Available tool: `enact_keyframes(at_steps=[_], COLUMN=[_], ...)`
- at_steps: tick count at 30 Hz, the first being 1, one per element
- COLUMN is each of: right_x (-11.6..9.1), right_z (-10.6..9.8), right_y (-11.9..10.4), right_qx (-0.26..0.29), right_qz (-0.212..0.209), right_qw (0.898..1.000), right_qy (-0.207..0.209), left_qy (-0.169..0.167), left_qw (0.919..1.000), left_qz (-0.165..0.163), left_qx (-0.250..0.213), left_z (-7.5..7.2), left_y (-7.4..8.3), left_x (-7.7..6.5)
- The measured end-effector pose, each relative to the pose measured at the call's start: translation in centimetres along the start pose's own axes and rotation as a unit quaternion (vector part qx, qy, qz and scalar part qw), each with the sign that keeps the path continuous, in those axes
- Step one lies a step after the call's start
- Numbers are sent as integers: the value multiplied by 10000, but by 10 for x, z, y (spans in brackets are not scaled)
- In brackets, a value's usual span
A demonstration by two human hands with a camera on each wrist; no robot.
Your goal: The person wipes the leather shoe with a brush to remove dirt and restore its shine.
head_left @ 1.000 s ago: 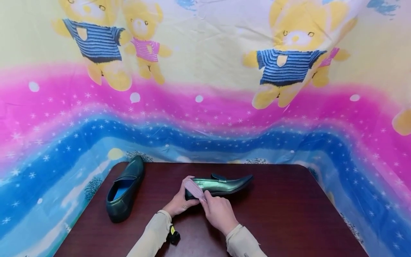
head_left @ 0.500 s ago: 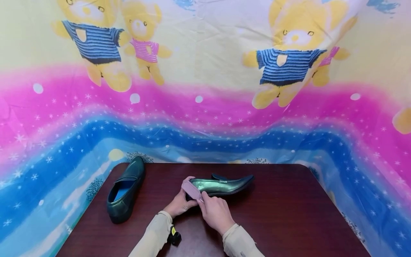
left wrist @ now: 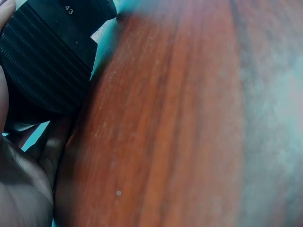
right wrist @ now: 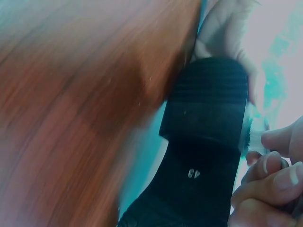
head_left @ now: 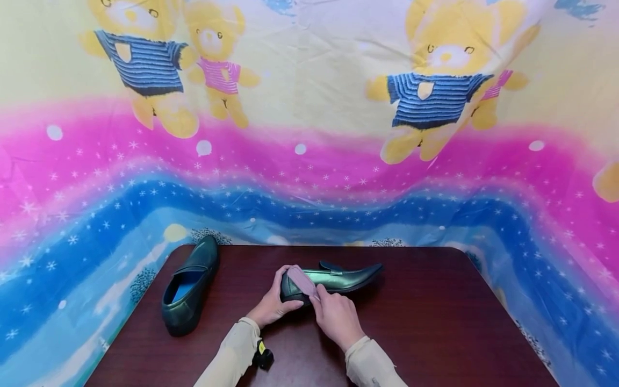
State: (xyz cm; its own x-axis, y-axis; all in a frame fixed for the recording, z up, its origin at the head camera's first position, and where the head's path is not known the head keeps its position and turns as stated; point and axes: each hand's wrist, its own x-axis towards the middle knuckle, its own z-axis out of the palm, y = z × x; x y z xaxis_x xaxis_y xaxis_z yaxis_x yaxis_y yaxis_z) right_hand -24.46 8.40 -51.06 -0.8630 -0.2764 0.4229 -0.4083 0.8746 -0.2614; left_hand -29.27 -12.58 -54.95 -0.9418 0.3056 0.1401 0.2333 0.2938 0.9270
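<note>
A dark green loafer [head_left: 338, 280] is tipped sideways over the table, its toe pointing right. My left hand [head_left: 272, 305] grips it round the heel, thumb on the near side. Its black sole, marked 43, shows in both wrist views, with the ridged heel [left wrist: 45, 66] close up in the left one. In my right hand [head_left: 340, 318] is a small brush with a pinkish back [head_left: 302, 280], held against the loafer's side near the heel. Pale bristles [right wrist: 256, 137] show beside the sole in the right wrist view, next to the curled right fingers [right wrist: 270, 189].
A second dark green loafer [head_left: 188, 287] with a blue insole stands at the left of the brown table [head_left: 435, 322]. A small black object with a yellow mark [head_left: 264, 357] is by the left sleeve. A bear-print cloth [head_left: 309, 177] hangs behind the table.
The brush shifted slightly left toward the heel, then back right and up along the loafer's side with my right hand. The left hand and the loafer stay nearly where they were.
</note>
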Motion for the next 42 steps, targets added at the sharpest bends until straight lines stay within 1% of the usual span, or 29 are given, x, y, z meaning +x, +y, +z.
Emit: enact_keyframes(at_steps=[5, 8, 11, 14, 16, 19, 23, 26, 29, 32, 34, 37, 42], right_x=[-3, -5, -7, -8, -8, -8, -7, -6, -3, 0, 2, 3, 4], right_z=[-7, -9, -11, -12, -13, -14, -14, -11, -7, -3, 0, 2, 3], right_y=[11, 17, 21, 24, 24, 23, 17, 10, 1, -7, -11, -16, -19], right_qx=[30, -1, -33, -46, -46, 24, 212, 326, 315, 219, 144, 87, 143], right_qz=[342, 448, 524, 604, 654, 665, 491, 252, -60, -360, -473, -526, -589], right_qw=[9994, 9987, 9979, 9971, 9969, 9971, 9985, 9991, 9991, 9987, 9984, 9982, 9976], right_qy=[108, 241, 379, 452, 440, 367, 130, -113, -270, -294, -289, -266, -327], left_qy=[156, 168, 107, 59, 65, 76, -27, -133, -201, -236, -265, -335, -362], left_qw=[9996, 9997, 9999, 10000, 10000, 10000, 9999, 9998, 9996, 9995, 9995, 9993, 9992], left_qz=[-60, -59, -8, 51, 44, 16, -26, -32, 50, 126, 137, 170, 157], left_qx=[228, 167, 14, -31, -11, 42, 140, 170, 210, 176, 138, -1, -60], left_z=[5, 5, 4, 2, 2, 3, 3, 1, -2, -2, -2, -1, -1], left_y=[-16, -14, -6, 0, -2, -12, -23, -26, -27, -27, -27, -27, -27], left_x=[6, 6, 3, 1, 2, 6, 10, 11, 12, 13, 13, 13, 10])
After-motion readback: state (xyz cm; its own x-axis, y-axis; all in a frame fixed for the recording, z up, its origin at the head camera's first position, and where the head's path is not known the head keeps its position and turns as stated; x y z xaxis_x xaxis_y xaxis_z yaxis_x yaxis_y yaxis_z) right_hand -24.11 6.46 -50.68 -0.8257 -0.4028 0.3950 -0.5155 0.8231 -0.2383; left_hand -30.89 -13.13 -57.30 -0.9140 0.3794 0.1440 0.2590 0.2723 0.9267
